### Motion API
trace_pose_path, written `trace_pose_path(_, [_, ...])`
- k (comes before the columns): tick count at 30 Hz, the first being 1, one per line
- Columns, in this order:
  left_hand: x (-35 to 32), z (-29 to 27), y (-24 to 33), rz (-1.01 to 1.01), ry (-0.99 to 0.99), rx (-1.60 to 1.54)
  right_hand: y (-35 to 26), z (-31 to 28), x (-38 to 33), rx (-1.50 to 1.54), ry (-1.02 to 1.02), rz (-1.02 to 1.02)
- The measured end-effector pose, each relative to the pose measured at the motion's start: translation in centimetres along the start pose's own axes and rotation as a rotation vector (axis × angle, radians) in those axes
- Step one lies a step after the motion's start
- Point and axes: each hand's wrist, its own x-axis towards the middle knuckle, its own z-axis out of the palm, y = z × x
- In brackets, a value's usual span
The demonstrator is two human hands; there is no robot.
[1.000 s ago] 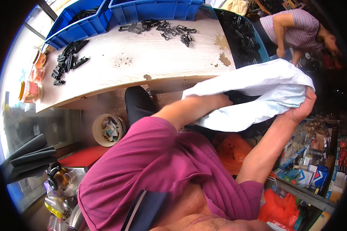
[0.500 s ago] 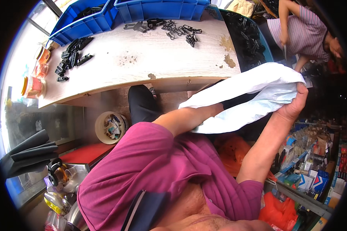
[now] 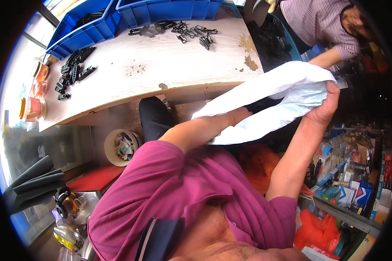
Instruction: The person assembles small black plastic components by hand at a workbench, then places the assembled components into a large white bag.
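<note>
In the head view, the right hand grips the rim of a white bag, held stretched out near the right end of the counter. The left hand reaches into the bag's opening; its fingers are hidden, so whether it grips cannot be told. Black plastic parts lie on the counter beside blue bins.

Bins stand at the far side of the counter, parts before them, jars leftmost; a bucket, apparently on the floor, sits left of a sack.
</note>
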Motion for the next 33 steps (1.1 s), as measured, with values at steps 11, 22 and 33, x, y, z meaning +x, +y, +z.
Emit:
trace_pose_path(11, [-2.8, -4.9, 0.3, 0.037, 0.332, -0.325, -0.8, -1.8, 1.3, 0.015, 0.015, -0.034])
trace_pose_path(22, [-12.6, -16.2, -1.2, 0.044, 0.566, -0.788, -1.0, -4.2, 2.7, 0.046, 0.090, -0.087])
trace_pose_path(33, [-9.6, -21.8, -15.9, -0.308, 1.112, -0.070, -1.2, -5.1, 2.5, -0.001, 0.135, -0.103])
